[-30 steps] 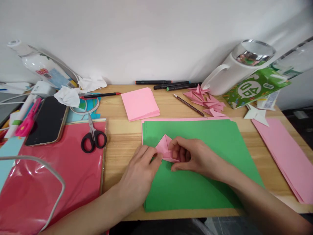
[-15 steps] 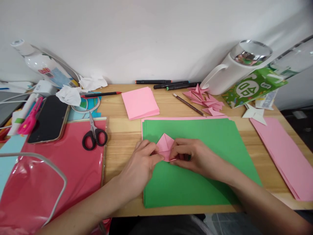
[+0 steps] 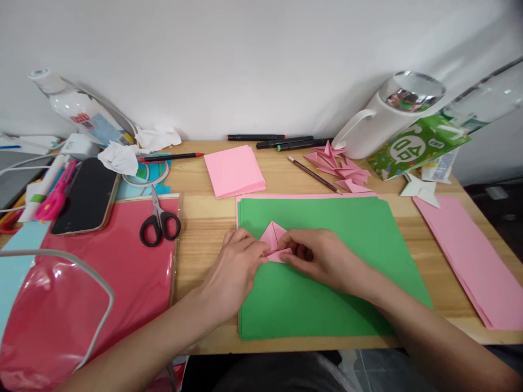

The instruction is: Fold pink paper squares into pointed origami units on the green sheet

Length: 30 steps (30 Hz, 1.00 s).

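While our left hand (image 3: 232, 264) holds the left edge of the small pink folded paper (image 3: 270, 235) between close fingers, our right hand (image 3: 324, 256) pinches its lower right flap. It lies on the large green paper sheets (image 3: 318, 305); for a crisp crease, we should probably align edges before pressing.

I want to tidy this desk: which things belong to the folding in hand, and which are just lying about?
In the job:
- pink paper, held by the left hand and right hand
- green sheets underneath
- probably the pink squares and folded pink pieces

Apparently just lying about:
- scissors, untouched
- phone
- white flask
- crumpled tissues
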Tool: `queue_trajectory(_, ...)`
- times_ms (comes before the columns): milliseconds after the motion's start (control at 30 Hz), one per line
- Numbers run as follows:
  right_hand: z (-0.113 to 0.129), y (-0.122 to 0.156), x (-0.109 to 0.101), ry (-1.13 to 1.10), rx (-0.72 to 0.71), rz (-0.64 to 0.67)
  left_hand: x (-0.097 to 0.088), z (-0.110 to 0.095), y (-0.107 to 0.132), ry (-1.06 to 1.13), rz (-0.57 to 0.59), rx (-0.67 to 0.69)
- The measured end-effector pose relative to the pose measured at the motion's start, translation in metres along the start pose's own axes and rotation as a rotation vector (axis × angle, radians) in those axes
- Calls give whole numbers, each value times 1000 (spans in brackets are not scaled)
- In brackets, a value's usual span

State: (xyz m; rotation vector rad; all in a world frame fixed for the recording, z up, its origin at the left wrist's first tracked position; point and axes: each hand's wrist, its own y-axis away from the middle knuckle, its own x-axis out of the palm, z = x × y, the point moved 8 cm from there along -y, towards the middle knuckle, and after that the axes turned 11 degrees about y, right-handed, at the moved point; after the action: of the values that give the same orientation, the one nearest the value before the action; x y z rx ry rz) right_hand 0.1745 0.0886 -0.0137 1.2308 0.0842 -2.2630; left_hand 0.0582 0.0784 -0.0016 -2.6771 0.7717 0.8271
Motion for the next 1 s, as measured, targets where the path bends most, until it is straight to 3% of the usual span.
queue_trajectory(1000,2,-1,1,99,-2,-84,10,-2,-1,-230,11,42)
